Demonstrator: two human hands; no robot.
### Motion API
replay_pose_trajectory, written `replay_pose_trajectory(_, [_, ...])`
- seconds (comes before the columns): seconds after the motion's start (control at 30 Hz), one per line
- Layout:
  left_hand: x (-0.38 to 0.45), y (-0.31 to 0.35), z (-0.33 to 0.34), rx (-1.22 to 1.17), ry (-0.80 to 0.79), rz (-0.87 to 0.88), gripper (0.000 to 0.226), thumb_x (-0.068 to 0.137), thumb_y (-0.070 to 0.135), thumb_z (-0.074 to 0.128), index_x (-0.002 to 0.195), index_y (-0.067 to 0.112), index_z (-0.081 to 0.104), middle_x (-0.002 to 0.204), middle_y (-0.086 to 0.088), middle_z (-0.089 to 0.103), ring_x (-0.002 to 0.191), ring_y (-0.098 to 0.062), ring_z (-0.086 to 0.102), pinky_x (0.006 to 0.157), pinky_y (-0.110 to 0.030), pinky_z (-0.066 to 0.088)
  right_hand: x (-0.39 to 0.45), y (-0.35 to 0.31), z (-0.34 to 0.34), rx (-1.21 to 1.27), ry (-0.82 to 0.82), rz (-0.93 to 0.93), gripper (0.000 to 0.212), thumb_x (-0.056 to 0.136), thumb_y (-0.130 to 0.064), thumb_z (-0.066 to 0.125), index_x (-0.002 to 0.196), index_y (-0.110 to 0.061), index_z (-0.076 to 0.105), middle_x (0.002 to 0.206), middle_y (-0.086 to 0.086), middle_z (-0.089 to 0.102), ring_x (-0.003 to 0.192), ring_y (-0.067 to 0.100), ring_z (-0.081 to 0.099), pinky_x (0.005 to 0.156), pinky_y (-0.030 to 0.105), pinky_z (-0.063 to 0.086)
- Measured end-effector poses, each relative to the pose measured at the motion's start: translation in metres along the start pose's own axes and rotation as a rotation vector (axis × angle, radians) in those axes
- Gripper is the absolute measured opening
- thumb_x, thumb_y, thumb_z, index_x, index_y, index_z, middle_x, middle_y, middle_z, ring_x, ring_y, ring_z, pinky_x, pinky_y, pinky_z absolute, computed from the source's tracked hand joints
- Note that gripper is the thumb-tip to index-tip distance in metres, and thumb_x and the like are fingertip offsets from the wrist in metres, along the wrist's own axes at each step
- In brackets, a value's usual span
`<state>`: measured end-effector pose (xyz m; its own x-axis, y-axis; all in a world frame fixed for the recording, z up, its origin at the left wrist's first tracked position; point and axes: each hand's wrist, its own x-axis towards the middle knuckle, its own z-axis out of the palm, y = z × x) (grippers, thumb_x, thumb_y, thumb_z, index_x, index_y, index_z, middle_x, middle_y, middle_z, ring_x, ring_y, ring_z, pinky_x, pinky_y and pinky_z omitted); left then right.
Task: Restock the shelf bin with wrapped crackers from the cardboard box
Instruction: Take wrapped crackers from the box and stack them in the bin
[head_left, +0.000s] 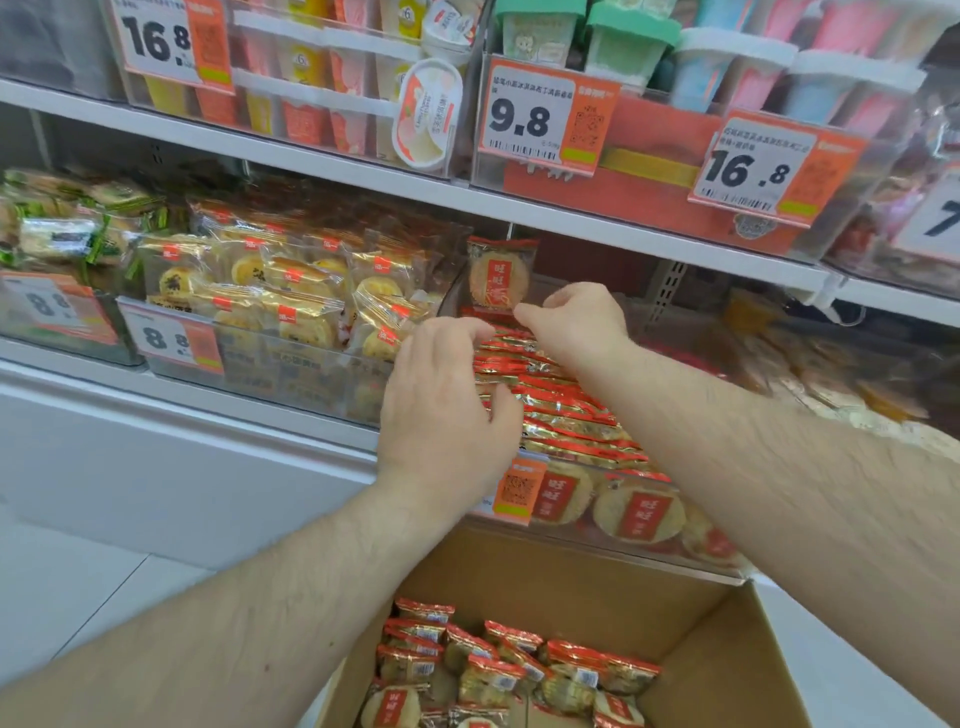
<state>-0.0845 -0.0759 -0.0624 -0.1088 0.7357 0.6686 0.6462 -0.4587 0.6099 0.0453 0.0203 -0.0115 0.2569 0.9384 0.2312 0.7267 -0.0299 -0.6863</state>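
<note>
Restock is mid-way, by my read. The shelf bin already holds a dense row of wrapped crackers standing on edge, front to roughly two-thirds back; one pack stands upright, face-on, at the back end of the row, with what looks like free space behind it.

Both hands are over the row. Left hand: fingers spread and lightly curled, resting on or just above the pack tops, clamped on nothing. Right hand: fingers bent near the base of the upright pack; whether it pinches the wrapper I can't tell, the fingertips are hidden from this angle.

The cardboard box below the bin still holds a loose layer of packs, so more loads are left.
</note>
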Motion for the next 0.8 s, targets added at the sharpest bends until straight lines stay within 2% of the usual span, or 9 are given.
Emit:
replay_pose_trajectory(0.1, [-0.008,0.012,-0.005,-0.036,-0.108,0.067,0.024,0.081,0.019,0.064,0.104,0.024,0.057,0.085,0.018,0.055,0.072,-0.005,0.047,0.068,-0.026,0.042,-0.037,0.007,-0.015,-0.01,0.085,-0.097,0.012,0.081,-0.033,0.065,0.075,-0.024,0.067,0.077,-0.011,0.065,0.08,0.011,0.062,0.067,0.028,0.046])
replay_pose_trajectory(0.2, [-0.019,0.015,-0.009,-0.133,-0.364,0.052,0.01,0.08,0.02,0.064,0.083,0.028,0.061,0.063,0.015,0.058,0.061,-0.003,0.053,0.06,-0.025,0.044,-0.08,0.02,-0.029,-0.037,0.175,-0.258,0.015,0.08,-0.025,0.064,0.066,-0.024,0.064,0.064,-0.012,0.062,0.07,0.01,0.061,0.066,0.027,0.047])
replay_pose_trajectory(0.33, [-0.043,0.009,0.0,-0.257,-0.642,0.089,0.019,0.08,0.021,0.066,0.063,0.027,0.06,0.056,0.017,0.057,0.054,-0.004,0.051,0.05,-0.015,0.036,-0.131,0.051,-0.028,0.007,0.228,-0.528,0.011,0.08,-0.017,0.064,0.069,-0.019,0.064,0.06,-0.013,0.056,0.06,0.009,0.054,0.058,0.027,0.043])
replay_pose_trajectory(0.47, [-0.065,-0.004,0.012,-0.224,-0.891,0.155,0.029,0.073,0.033,0.056,0.047,0.019,0.053,0.043,0.004,0.05,0.044,-0.014,0.046,0.044,-0.026,0.037,-0.166,0.094,-0.007,0.055,0.184,-0.588,0.006,0.081,-0.014,0.063,0.076,-0.012,0.066,0.064,-0.008,0.058,0.063,0.01,0.052,0.056,0.022,0.04])
replay_pose_trajectory(0.53, [-0.071,-0.013,0.016,-0.096,-1.121,0.2,0.029,0.078,0.031,0.058,0.049,0.024,0.057,0.046,0.007,0.051,0.046,-0.01,0.048,0.049,-0.023,0.039,-0.18,0.121,0.009,0.052,0.078,-0.545,0.009,0.083,-0.017,0.061,0.077,-0.013,0.066,0.065,-0.004,0.062,0.061,0.011,0.055,0.057,0.027,0.044])
replay_pose_trajectory(0.57, [-0.073,-0.016,0.016,0.007,-1.252,0.206,0.023,0.082,0.03,0.061,0.059,0.028,0.064,0.052,0.011,0.056,0.052,-0.006,0.051,0.055,-0.018,0.041,-0.186,0.136,0.018,0.016,0.003,-0.527,0.012,0.083,-0.021,0.058,0.078,-0.014,0.066,0.065,-0.004,0.062,0.06,0.013,0.056,0.057,0.03,0.046])
replay_pose_trajectory(0.63, [-0.076,-0.027,0.017,0.187,-1.43,0.181,0.012,0.087,0.031,0.062,0.094,0.032,0.072,0.078,0.017,0.065,0.071,0.002,0.056,0.065,-0.01,0.04,-0.194,0.168,0.041,-0.126,-0.193,-0.488,0.016,0.085,-0.025,0.053,0.079,-0.016,0.065,0.067,-0.001,0.064,0.064,0.022,0.061,0.058,0.035,0.05])
replay_pose_trajectory(0.7, [-0.078,-0.041,0.02,0.283,-1.491,0.1,0.027,0.089,0.034,0.061,0.116,0.031,0.065,0.099,0.017,0.065,0.089,-0.002,0.058,0.076,-0.014,0.043,-0.196,0.198,0.068,-0.301,-0.45,-0.359,0.013,0.09,-0.022,0.054,0.086,-0.016,0.065,0.077,0.005,0.068,0.074,0.031,0.064,0.064,0.038,0.052])
replay_pose_trajectory(0.8, [-0.081,-0.056,0.021,0.334,-1.494,0.024,0.032,0.092,0.033,0.059,0.123,0.026,0.063,0.102,0.016,0.06,0.096,-0.007,0.056,0.083,-0.02,0.043,-0.203,0.238,0.115,-0.438,-0.743,-0.134,0.019,0.091,-0.011,0.048,0.097,-0.012,0.066,0.093,0.011,0.071,0.088,0.032,0.065,0.073,0.039,0.055])
